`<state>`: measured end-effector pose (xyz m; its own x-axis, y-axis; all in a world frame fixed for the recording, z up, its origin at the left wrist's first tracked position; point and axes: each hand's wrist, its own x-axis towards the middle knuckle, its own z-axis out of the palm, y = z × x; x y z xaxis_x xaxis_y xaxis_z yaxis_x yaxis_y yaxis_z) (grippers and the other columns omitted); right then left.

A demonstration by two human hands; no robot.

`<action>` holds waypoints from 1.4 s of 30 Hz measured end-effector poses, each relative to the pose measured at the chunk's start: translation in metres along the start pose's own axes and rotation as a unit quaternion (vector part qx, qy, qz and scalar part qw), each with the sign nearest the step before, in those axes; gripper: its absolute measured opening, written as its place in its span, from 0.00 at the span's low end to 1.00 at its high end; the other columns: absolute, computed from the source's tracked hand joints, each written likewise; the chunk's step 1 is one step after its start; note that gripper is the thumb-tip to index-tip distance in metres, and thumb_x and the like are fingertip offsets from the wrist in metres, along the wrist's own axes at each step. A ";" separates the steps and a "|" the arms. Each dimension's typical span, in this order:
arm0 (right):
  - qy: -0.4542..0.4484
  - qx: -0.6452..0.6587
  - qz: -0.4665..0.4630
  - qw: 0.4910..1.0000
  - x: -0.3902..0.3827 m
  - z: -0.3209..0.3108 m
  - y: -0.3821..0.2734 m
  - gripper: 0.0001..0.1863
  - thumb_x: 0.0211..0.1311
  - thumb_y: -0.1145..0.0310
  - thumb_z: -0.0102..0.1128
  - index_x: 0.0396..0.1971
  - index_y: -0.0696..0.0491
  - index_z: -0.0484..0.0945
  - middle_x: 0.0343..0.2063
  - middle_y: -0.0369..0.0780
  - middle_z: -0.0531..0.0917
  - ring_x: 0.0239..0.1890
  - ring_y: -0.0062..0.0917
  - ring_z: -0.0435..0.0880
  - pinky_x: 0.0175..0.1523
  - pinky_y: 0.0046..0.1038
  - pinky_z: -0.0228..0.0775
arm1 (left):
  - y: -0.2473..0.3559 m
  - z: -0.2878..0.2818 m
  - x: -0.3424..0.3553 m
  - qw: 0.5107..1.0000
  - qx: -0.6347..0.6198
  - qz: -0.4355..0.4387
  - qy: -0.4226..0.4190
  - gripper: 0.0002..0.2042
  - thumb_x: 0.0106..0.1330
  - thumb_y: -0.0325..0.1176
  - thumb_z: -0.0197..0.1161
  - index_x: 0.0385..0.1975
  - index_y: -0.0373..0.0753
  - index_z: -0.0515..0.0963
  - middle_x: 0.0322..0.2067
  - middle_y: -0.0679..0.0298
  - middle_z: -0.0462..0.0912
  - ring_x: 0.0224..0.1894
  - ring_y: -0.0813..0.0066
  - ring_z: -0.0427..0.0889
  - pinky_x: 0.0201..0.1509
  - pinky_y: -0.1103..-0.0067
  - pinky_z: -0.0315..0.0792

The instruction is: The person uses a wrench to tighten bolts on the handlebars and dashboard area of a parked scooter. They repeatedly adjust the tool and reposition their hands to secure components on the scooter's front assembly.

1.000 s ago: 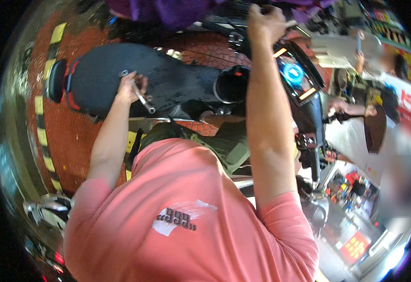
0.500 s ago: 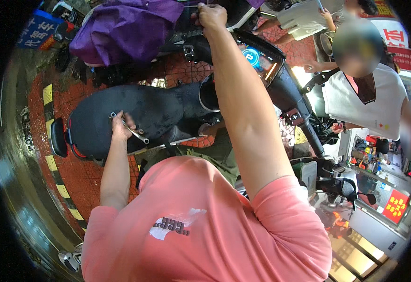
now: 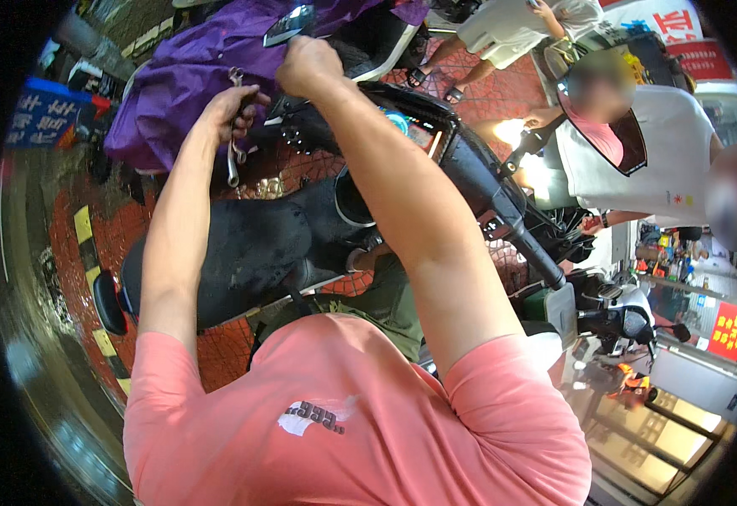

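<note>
My left hand [image 3: 235,115] is closed around metal wrenches [image 3: 233,173]. One wrench end sticks up past the fingers and other ends hang below them, over the edge of a purple cover [image 3: 174,101]. To its right, my right hand [image 3: 311,67] is a fist, fingers mostly hidden from me, right at the lower edge of what looks like a rear-view mirror [image 3: 288,27]. Beneath my arms stands a scooter with a wet black seat [image 3: 246,244], and its lit display [image 3: 410,131] shows partly behind my right forearm.
A person in a white shirt [image 3: 663,152] stands at the right beside the handlebar [image 3: 537,253]. Another in light shorts [image 3: 503,34] is farther off. A second scooter [image 3: 621,320] stands right. Yellow-black kerb blocks [image 3: 88,244] edge the red paving at left.
My left hand has risen from over the seat to the purple cover, wrenches still held. My right hand has shifted left and slightly down, and the mirror now shows beside it.
</note>
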<state>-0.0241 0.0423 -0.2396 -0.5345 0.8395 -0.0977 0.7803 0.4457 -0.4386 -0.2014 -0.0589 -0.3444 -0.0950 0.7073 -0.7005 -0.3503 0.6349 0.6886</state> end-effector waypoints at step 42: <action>-0.135 0.477 0.072 0.865 0.012 0.011 0.039 0.14 0.74 0.65 0.67 0.46 0.61 0.81 0.31 0.43 0.89 0.31 0.28 0.92 0.32 0.28 0.82 | 0.009 0.055 0.128 0.963 0.070 0.211 -0.150 0.13 0.75 0.41 0.61 0.25 0.49 0.77 0.15 0.78 0.67 0.16 0.86 0.59 0.20 0.81 0.49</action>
<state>-0.0041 0.0665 -0.2676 -0.6114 0.7038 -0.3617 0.2902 -0.2259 -0.9299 -0.1658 0.0542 -0.4171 0.0791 0.9563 -0.2813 -0.2080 0.2918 0.9336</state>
